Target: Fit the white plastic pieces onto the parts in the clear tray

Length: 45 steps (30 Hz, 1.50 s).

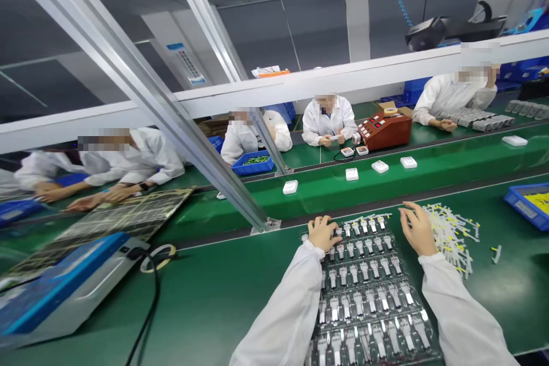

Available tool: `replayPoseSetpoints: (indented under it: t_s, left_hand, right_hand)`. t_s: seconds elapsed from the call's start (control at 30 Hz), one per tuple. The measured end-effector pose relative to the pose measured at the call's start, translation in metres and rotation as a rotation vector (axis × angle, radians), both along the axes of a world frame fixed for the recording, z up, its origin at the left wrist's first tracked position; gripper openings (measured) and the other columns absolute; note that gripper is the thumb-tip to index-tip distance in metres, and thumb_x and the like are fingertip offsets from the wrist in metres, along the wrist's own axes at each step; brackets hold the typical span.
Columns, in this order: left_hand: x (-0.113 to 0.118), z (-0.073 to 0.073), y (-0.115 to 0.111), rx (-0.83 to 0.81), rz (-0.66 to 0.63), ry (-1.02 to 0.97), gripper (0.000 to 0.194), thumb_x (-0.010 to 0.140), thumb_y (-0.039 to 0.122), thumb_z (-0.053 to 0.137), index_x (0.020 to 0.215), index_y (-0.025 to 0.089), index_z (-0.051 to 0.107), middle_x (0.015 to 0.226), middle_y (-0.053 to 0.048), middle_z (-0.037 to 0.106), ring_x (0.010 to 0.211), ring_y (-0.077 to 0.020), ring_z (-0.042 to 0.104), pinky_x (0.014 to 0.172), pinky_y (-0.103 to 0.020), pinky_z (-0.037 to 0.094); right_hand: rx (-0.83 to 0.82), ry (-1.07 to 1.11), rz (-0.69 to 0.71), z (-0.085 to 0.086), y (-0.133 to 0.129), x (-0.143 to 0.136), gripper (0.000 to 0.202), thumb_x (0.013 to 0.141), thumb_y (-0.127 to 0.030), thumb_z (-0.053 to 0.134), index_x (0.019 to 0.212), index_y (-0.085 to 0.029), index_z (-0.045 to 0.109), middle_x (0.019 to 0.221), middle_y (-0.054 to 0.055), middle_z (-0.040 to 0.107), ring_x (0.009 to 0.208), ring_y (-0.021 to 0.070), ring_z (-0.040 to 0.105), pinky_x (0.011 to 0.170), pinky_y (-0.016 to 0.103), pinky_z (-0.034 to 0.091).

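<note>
A clear plastic tray [362, 289] lies before me, its rows filled with small white-and-metal parts. At the tray's far left corner, my left hand [323, 233] rests with its fingers spread over the last rows, covering a few parts. My right hand [418, 230] is just beyond the tray's far right side, fingers slightly curled and apart, with nothing visible in them. Beside that hand is a heap of small white strip-like pieces with yellow bits [450, 234]. One loose white piece [496, 254] lies apart to the right.
A blue bin [521, 209] of yellow pieces stands at right. To the left are a blue-and-white machine [77, 286], a black cable [150, 309] and a tape roll [158, 258]. White square cases [351, 174] sit on the green conveyor [317, 189]. Co-workers sit opposite, behind a metal frame [214, 143].
</note>
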<state>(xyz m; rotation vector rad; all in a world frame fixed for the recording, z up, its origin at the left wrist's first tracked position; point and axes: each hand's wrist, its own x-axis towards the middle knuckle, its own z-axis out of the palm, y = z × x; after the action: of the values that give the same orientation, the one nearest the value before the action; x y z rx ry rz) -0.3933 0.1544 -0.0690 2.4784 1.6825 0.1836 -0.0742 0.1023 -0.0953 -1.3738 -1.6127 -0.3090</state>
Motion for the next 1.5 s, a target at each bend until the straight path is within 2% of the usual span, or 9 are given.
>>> replayPoseSetpoints:
  t_s: [0.27, 0.4, 0.53, 0.73, 0.87, 1.03, 1.17, 1.3, 1.5]
  left_hand:
    - [0.008, -0.002, -0.01, -0.001, 0.053, -0.088, 0.029, 0.074, 0.028, 0.071, 0.099, 0.024, 0.056, 0.12, -0.004, 0.057, 0.119, -0.0259, 0.042, 0.099, -0.043, 0.025]
    - [0.012, -0.006, -0.02, 0.015, 0.082, -0.183, 0.027, 0.075, 0.021, 0.068, 0.096, 0.024, 0.053, 0.111, -0.004, 0.06, 0.116, -0.0243, 0.046, 0.101, -0.043, 0.024]
    - [0.012, -0.01, -0.023, -0.008, 0.121, -0.338, 0.027, 0.073, 0.018, 0.068, 0.094, 0.024, 0.051, 0.102, 0.0, 0.062, 0.108, -0.0213, 0.054, 0.101, -0.042, 0.027]
    - [0.007, -0.016, -0.016, -0.075, 0.149, -0.71, 0.032, 0.072, 0.03, 0.07, 0.095, 0.021, 0.05, 0.091, -0.001, 0.061, 0.091, -0.0163, 0.061, 0.088, -0.032, 0.044]
    - [0.007, -0.016, -0.011, -0.169, 0.137, -0.942, 0.041, 0.067, 0.046, 0.072, 0.086, 0.019, 0.049, 0.08, 0.0, 0.06, 0.076, -0.0148, 0.063, 0.077, -0.031, 0.05]
    - [0.013, -0.019, -0.016, -0.244, 0.097, -1.122, 0.055, 0.059, 0.06, 0.074, 0.086, 0.019, 0.05, 0.079, -0.001, 0.061, 0.071, -0.0162, 0.064, 0.068, -0.033, 0.053]
    - [0.015, -0.029, -0.028, -0.262, 0.049, -1.203, 0.049, 0.068, 0.056, 0.072, 0.092, 0.018, 0.055, 0.083, -0.004, 0.063, 0.079, -0.0168, 0.064, 0.074, -0.031, 0.052]
    - [0.016, -0.034, -0.04, -0.235, -0.041, -1.187, 0.038, 0.077, 0.048, 0.068, 0.096, 0.016, 0.059, 0.086, -0.005, 0.064, 0.081, -0.0165, 0.064, 0.074, -0.028, 0.051]
    - [0.012, -0.028, -0.045, -0.259, -0.088, -1.145, 0.027, 0.078, 0.035, 0.069, 0.095, 0.015, 0.061, 0.084, -0.005, 0.066, 0.078, -0.0165, 0.064, 0.071, -0.027, 0.051]
  right_hand:
    - [-0.148, -0.099, -0.223, -0.02, 0.009, 0.029, 0.032, 0.092, -0.023, 0.037, 0.088, -0.015, 0.069, 0.098, 0.015, 0.062, 0.097, 0.0281, 0.051, 0.084, 0.045, 0.044]
    - [-0.175, -0.145, -0.177, -0.039, 0.012, 0.026, 0.025, 0.083, -0.019, 0.049, 0.07, -0.019, 0.071, 0.1, 0.013, 0.064, 0.106, 0.0305, 0.047, 0.09, 0.051, 0.039]
    - [-0.196, -0.164, -0.139, -0.045, 0.012, 0.02, 0.025, 0.078, -0.012, 0.051, 0.065, -0.018, 0.072, 0.105, 0.015, 0.065, 0.111, 0.0324, 0.045, 0.094, 0.056, 0.034]
    - [-0.17, -0.143, -0.096, -0.028, 0.013, 0.018, 0.028, 0.088, -0.015, 0.045, 0.075, -0.016, 0.07, 0.106, 0.014, 0.066, 0.114, 0.0326, 0.045, 0.099, 0.058, 0.028]
    - [-0.138, -0.116, 0.0, -0.016, 0.014, 0.012, 0.028, 0.095, -0.022, 0.039, 0.093, -0.016, 0.067, 0.097, 0.012, 0.068, 0.103, 0.0267, 0.055, 0.094, 0.047, 0.039]
    - [-0.085, 0.002, 0.128, -0.009, 0.01, -0.007, 0.027, 0.097, -0.031, 0.04, 0.097, -0.017, 0.064, 0.093, 0.01, 0.069, 0.09, 0.0225, 0.062, 0.083, 0.038, 0.049]
    - [-0.172, 0.397, 0.375, 0.007, 0.004, -0.04, 0.026, 0.089, -0.042, 0.055, 0.086, -0.019, 0.067, 0.087, 0.008, 0.07, 0.083, 0.022, 0.065, 0.076, 0.036, 0.054]
    - [-0.414, 0.544, 0.542, 0.03, 0.001, -0.08, 0.027, 0.08, -0.045, 0.066, 0.081, -0.019, 0.072, 0.088, 0.008, 0.073, 0.086, 0.0232, 0.068, 0.079, 0.037, 0.055]
    - [-0.544, 0.717, 0.603, 0.038, 0.001, -0.121, 0.023, 0.077, -0.042, 0.069, 0.084, -0.021, 0.076, 0.091, 0.009, 0.074, 0.09, 0.0244, 0.069, 0.084, 0.039, 0.055]
